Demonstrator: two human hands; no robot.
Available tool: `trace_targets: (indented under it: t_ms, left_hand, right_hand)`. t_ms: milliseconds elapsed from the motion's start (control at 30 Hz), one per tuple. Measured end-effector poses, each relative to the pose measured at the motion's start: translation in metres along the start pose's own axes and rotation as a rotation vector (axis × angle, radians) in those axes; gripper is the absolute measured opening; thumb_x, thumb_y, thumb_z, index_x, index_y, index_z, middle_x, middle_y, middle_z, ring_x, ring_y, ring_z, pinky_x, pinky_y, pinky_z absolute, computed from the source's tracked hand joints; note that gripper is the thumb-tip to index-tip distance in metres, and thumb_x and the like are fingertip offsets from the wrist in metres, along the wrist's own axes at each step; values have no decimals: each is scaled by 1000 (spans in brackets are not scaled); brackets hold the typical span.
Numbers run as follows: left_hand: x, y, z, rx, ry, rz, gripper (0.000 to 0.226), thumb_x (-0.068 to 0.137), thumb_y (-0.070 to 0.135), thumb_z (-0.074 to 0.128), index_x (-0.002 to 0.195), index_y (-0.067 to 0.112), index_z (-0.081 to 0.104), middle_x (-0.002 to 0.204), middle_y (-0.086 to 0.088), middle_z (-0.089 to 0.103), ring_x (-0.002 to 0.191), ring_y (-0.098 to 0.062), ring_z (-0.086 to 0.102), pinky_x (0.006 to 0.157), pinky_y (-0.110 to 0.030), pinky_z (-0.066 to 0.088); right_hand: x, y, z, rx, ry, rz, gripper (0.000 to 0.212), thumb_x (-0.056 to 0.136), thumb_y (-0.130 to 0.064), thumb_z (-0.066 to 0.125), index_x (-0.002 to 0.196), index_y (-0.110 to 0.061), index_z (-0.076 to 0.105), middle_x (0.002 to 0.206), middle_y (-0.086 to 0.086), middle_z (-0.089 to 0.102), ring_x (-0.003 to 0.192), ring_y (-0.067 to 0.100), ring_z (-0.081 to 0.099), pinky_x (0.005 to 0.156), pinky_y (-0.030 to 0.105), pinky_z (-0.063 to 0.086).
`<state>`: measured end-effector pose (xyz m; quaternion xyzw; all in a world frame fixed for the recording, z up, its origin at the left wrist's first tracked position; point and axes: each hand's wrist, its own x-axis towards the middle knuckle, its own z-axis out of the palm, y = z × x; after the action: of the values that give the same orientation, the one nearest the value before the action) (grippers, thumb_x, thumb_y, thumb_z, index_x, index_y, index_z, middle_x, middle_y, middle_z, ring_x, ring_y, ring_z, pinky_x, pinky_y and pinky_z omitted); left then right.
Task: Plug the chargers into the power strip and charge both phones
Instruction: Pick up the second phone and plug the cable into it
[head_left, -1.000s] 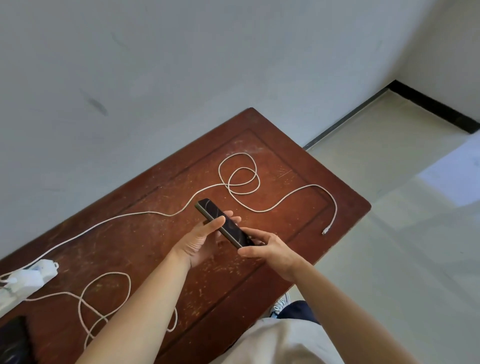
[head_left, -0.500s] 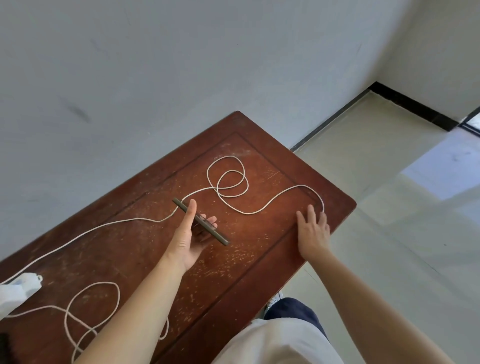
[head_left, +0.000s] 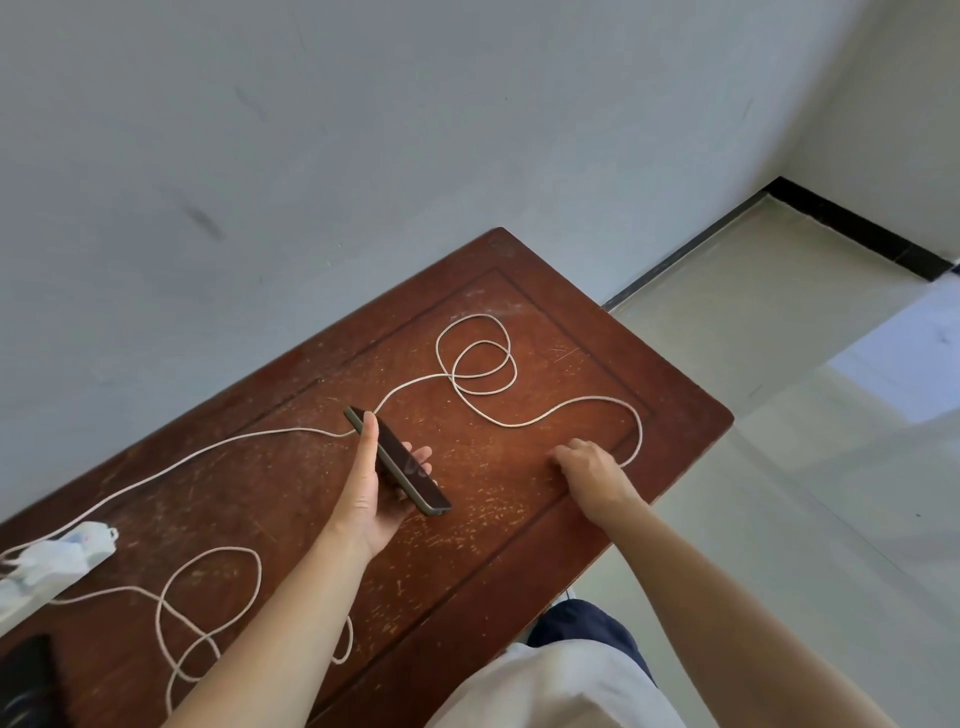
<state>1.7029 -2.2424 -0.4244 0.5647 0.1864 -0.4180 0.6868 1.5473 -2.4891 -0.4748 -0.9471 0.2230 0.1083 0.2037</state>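
Left hand (head_left: 371, 493) gripped a slim dark phone (head_left: 397, 460).
Right hand (head_left: 589, 470) closed over the white cable's (head_left: 571, 405) end on the scratched wooden table (head_left: 519, 525).

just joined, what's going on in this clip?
A person is charging phones at a wooden table. The left hand holds a dark phone above the tabletop; the right hand is closed over the free end of a white cable, apparently picking up the connector. That phone isn't plugged in yet. White chargers sit at the far left.
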Motion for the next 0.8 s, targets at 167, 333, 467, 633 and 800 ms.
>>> trace_targets:
  t_ms: [167, 333, 467, 633, 800]
  left_hand:
    - [-8, 2, -9, -48, 6, 17, 106, 53, 88, 72, 130, 16, 58, 115, -12, 76, 103, -29, 73, 81, -46, 62]
    - [-14, 1, -20, -114, 13, 46, 103, 63, 93, 54, 129, 14, 62, 119, -17, 73, 100, -32, 74, 79, -49, 61]
    - [-20, 5, -24, -243, 5, 68, 95, 72, 93, 42, 115, 12, 71, 110, -16, 74, 96, -33, 73, 88, -53, 58]
    - [-28, 22, -19, -327, -23, 139, 104, 72, 94, 38, 127, 11, 66, 120, -17, 71, 110, -36, 69, 103, -60, 47]
    - [-36, 44, -16, -498, -119, 184, 100, 76, 92, 32, 126, 12, 65, 127, -18, 70, 118, -39, 65, 105, -61, 43]
  right_hand:
    - [-4, -28, 20, 146, 31, 51, 53, 96, -12, 64, 147, -13, 49, 137, 10, 55, 127, 29, 50, 108, 40, 43]
    - [-30, -18, 36, 37, 200, 427, 54, 92, -56, 61, 134, -22, 59, 135, 7, 55, 127, 28, 48, 108, 44, 35]
    - [-42, -13, 40, 29, 197, 474, 46, 91, -69, 50, 98, -28, 68, 106, -1, 68, 104, 23, 58, 96, 41, 37]
    - [-27, -62, 17, 527, 183, 422, 50, 94, -68, 46, 93, -20, 60, 72, -6, 68, 71, 18, 66, 72, 38, 51]
    - [-28, -135, -14, 973, 237, 155, 28, 106, -41, 45, 118, -24, 64, 75, -10, 61, 60, 0, 55, 54, 19, 44]
